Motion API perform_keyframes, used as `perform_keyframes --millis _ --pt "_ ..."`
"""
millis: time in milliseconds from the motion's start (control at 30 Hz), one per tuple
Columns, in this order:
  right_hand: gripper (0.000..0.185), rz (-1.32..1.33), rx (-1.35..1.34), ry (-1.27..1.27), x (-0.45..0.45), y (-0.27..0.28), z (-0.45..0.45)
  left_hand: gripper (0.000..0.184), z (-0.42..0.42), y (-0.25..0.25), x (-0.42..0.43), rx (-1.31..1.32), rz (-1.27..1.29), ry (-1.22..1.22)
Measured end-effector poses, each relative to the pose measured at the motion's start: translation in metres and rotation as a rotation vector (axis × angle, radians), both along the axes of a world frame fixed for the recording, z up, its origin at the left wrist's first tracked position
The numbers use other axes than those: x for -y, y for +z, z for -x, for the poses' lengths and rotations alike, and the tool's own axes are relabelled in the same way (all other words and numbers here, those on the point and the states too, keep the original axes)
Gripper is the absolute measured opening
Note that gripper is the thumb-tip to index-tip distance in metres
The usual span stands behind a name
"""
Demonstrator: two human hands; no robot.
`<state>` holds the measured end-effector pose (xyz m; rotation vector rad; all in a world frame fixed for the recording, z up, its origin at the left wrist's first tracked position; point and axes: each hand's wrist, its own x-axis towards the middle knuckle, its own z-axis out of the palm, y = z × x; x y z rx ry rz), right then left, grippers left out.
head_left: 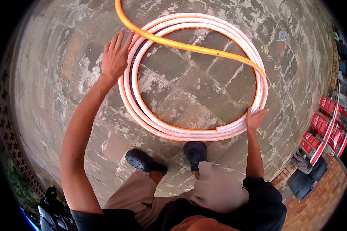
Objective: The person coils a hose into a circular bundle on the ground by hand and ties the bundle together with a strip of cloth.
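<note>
Past two dark clogs (142,160), an orange hose (173,133) is coiled on paving (192,88). Its near right side is covered by the right hand (255,118), grip unclear. Farther off, the left hand (115,59) is held open, fingers spread, at the coil's far left edge.

A paved yard, with worn stone slabs (173,169) underfoot.

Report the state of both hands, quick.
Left hand: open, fingers extended, at the hose coil's upper left edge.
Right hand: at the coil's lower right, thumb and fingers apart; whether it grips cannot be told.
</note>
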<state>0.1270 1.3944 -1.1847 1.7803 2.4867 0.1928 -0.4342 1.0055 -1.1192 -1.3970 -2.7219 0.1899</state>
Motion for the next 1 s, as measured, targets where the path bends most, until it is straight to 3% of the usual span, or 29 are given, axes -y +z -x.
perform_keyframes --millis 33,133,333,467,533,633,667,700,733,800,867,967,1000 --pt "0.116 -0.003 -0.102 0.004 -0.001 -0.003 -0.004 0.066 0.030 -0.005 -0.015 -0.104 0.057 -0.039" --pt "0.113 0.038 -0.134 0.023 0.007 0.017 0.006 0.059 0.105 -0.025 -0.029 -0.291 0.324 -0.182" --pt "0.114 0.019 -0.204 -0.014 0.013 0.015 0.005 0.029 0.171 -0.024 -0.016 -0.100 0.187 -0.487" --pt "0.114 0.089 -0.244 -0.066 0.009 0.017 0.002 0.025 0.143 0.040 -0.067 -0.067 -0.130 -0.364" --pt "0.112 0.094 -0.271 0.016 0.007 0.023 0.003 0.028 0.113 0.081 -0.107 -0.051 -0.246 0.050" --pt "0.107 0.112 -0.296 0.152 0.004 0.031 0.017 0.028 0.050 0.154 -0.154 -0.067 -0.293 0.021" --pt "0.104 0.128 -0.286 0.198 0.004 0.034 0.023 0.028 0.042 0.151 -0.156 -0.068 -0.298 0.022" --pt "0.087 0.075 -0.322 0.213 0.004 0.038 0.033 0.028 0.035 0.141 -0.156 -0.117 -0.325 -0.077" --pt "0.087 0.073 -0.322 0.213 0.001 0.037 0.037 0.028 0.030 0.129 -0.152 -0.167 -0.350 -0.176" --pt "0.067 0.014 -0.317 0.147 -0.008 0.034 0.045 0.035 0.033 0.088 -0.143 -0.073 -0.271 -0.126" --pt "0.060 0.013 -0.320 0.087 -0.018 0.030 0.049 0.045 0.023 0.067 -0.135 0.233 -0.358 -0.079" --pt "0.053 0.015 -0.325 0.032 -0.034 0.017 0.042 0.080 -0.004 0.059 -0.124 0.553 -0.419 -0.311" --pt "0.052 0.019 -0.334 0.031 -0.039 0.012 0.036 0.080 -0.011 0.054 -0.116 0.555 -0.421 -0.288"
